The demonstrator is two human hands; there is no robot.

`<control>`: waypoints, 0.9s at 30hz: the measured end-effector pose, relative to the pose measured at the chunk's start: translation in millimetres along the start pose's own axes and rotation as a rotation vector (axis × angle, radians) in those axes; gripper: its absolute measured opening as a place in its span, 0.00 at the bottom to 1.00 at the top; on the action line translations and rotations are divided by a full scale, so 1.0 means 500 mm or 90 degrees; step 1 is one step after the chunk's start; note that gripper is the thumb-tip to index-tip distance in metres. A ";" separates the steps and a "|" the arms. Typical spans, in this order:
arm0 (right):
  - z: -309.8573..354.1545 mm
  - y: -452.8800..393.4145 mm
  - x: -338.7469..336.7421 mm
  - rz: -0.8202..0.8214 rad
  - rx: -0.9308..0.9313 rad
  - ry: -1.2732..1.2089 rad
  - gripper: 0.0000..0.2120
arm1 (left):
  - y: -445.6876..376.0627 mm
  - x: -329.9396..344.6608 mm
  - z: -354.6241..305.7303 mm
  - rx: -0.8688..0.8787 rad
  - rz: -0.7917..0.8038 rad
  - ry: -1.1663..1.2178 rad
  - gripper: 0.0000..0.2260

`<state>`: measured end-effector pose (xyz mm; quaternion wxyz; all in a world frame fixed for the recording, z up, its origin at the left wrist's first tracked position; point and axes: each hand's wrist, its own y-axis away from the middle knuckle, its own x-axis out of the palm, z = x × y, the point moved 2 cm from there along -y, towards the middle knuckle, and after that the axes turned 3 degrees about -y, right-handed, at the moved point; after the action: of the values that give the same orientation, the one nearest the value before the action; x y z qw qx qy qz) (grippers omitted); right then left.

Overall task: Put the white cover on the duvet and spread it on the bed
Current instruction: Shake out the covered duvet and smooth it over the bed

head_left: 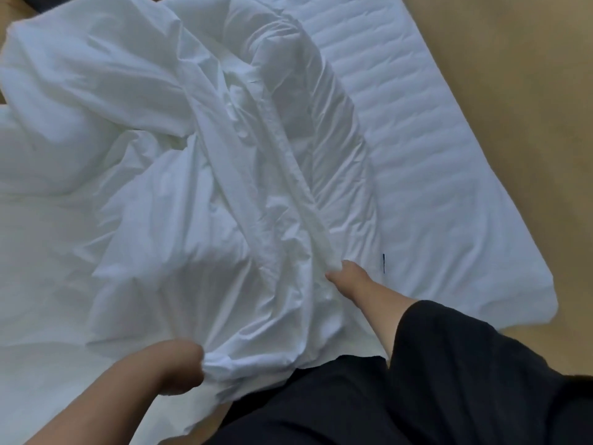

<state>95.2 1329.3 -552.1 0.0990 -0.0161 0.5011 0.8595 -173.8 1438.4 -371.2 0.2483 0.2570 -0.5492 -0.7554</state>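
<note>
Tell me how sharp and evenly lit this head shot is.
Head view: soft all over, the left hand most blurred; light is dim, flat and bluish, with no glare; the cover shows only gentle fold shadows; the bed edge bows from the wide lens.

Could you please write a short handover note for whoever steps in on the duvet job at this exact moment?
Left hand: grips a bunched edge of the white cover near the body.
Right hand: fingers are tucked into the cover's folds further out, pinching the cloth.
The cover lies crumpled in a heap across the bed. The ribbed white duvet lies flat on the right, partly under the heap, with its corner overhanging the tan floor.
Done: cover gathered in both hands.
Left: the duvet still shows bare, so it must go inside the cover; then shake out, smooth and spread it on the bed.
</note>
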 end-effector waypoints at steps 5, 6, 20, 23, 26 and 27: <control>0.141 0.184 0.078 0.258 -0.306 0.010 0.15 | 0.050 -0.081 -0.025 0.046 -0.242 0.461 0.09; 0.162 0.231 0.095 0.326 -0.351 0.043 0.16 | 0.064 -0.098 -0.033 0.076 -0.280 0.665 0.12; 0.000 0.209 0.153 0.512 -0.197 0.374 0.18 | 0.124 -0.002 -0.020 0.219 -0.034 1.461 0.22; 0.016 0.186 0.160 0.447 -0.111 -0.026 0.19 | 0.137 0.029 0.000 0.237 -0.005 1.452 0.21; 0.102 0.147 0.148 0.264 -0.180 -0.225 0.26 | 0.146 0.035 0.031 0.312 0.031 1.425 0.30; 0.136 0.156 0.154 0.275 -0.229 -0.193 0.21 | 0.148 0.038 0.038 0.329 0.045 1.420 0.33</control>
<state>10.2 1362.5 -461.4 -0.0166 0.2012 0.3123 0.9283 -193.6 1418.9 -297.8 0.5582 0.8115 -0.1691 0.0359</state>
